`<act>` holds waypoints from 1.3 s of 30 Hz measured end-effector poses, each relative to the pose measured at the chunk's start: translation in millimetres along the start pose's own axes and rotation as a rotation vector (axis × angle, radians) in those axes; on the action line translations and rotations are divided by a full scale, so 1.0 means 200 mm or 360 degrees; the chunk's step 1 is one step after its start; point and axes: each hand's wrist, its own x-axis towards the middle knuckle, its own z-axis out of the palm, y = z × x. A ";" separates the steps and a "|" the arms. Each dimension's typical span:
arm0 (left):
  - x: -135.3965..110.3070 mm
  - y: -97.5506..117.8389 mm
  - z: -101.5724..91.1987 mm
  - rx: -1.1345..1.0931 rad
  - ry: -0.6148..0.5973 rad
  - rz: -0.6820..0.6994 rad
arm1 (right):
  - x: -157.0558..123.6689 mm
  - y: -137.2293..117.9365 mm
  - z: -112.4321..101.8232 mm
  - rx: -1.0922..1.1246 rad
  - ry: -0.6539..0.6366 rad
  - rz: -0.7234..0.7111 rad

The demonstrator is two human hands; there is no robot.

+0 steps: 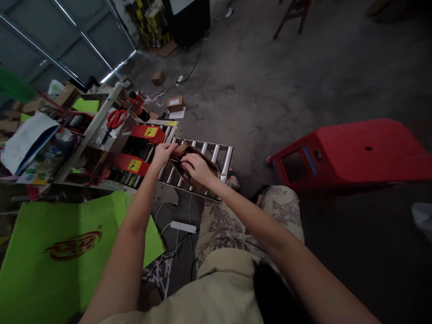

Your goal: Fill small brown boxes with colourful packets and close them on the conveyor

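Note:
An open brown cardboard box (180, 149) sits on the metal rollers of a short conveyor (227, 162) in front of my knees. My left hand (164, 155) is closed at the box's far-left end, thumb and fingers pinching its edge or flap. My right hand (197, 168) reaches over the box from the right, its fingers bent down into the opening. Dark and reddish contents show around those fingertips, but what they grip is hidden. Left of the box stands a taping machine with red covers (137, 164) bearing yellow warning labels.
Red-handled scissors (116, 118) lie on the machine's frame. A bright green carton (67, 229) stands at lower left. A white power strip (183, 227) and cables lie on the floor. A red plastic stool (367, 148) lies to the right, and a small box (175, 103) lies beyond the conveyor.

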 end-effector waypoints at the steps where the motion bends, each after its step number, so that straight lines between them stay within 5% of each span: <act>1: 0.01 0.00 0.00 0.0105 0.0020 -0.0001 | -0.02 -0.01 0.00 -0.0012 -0.0016 0.0010; 9: 0.02 0.11 0.12 0.1032 0.0247 -0.0051 | -0.17 -0.06 -0.05 -0.0022 0.0068 0.0259; 13: -0.01 0.09 0.16 0.0772 0.0513 -0.0107 | -0.21 -0.06 -0.09 -0.0005 0.0076 0.0166; 16: -0.06 0.06 0.17 0.0406 0.0684 -0.0130 | -0.21 -0.11 -0.10 -0.0264 -0.0175 0.0296; 19: -0.13 0.05 0.20 0.0279 0.0832 0.0174 | -0.18 -0.15 -0.11 -0.0433 -0.0317 0.0494; 23: -0.20 0.03 0.27 0.0228 0.0781 0.0518 | -0.11 -0.15 -0.14 -0.0469 -0.0381 0.0422; 27: -0.19 0.02 0.28 0.0064 0.0754 0.0392 | -0.03 -0.12 -0.14 -0.0595 -0.0709 0.0401; 30: -0.14 0.05 0.25 0.0145 0.0551 0.0302 | 0.02 -0.09 -0.11 -0.0667 -0.0824 0.0495; 33: -0.09 0.09 0.26 0.0440 0.0450 0.0168 | -0.01 -0.09 -0.08 -0.0712 -0.0709 0.0487; 39: -0.10 0.13 0.38 0.0856 0.0634 0.0097 | -0.20 -0.13 -0.14 -0.0500 -0.0106 0.0192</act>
